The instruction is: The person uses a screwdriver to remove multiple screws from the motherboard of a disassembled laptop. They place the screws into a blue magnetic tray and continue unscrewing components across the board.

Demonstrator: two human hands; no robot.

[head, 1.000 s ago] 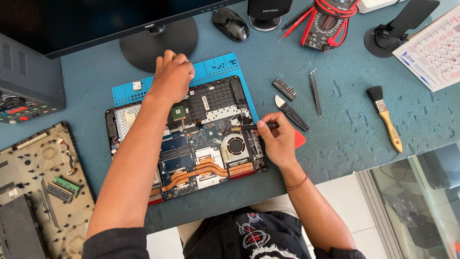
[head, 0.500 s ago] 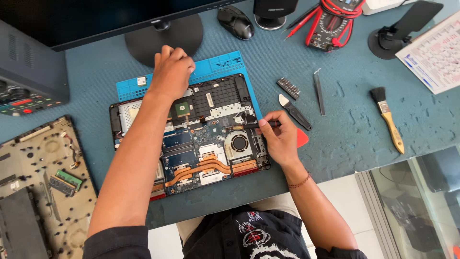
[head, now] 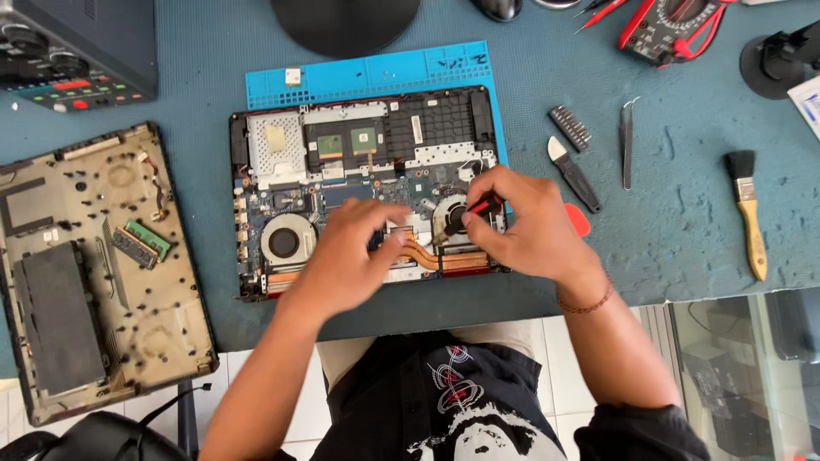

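Observation:
An opened laptop base with its board, two fans and copper heat pipes lies on a blue mat. My left hand rests over the middle of the board near the heat pipes, blurred, fingers partly curled. My right hand grips a red-and-black screwdriver, its tip at the right fan. The left fan is uncovered.
The removed laptop bottom cover with memory sticks lies at left. A bit holder, a pry tool, tweezers and a brush lie at right. A multimeter, a monitor stand and a black device stand at the back.
My left hand came down from the laptop's far edge to the middle of the board. My right hand moved left onto the right fan with the screwdriver. The view has come closer.

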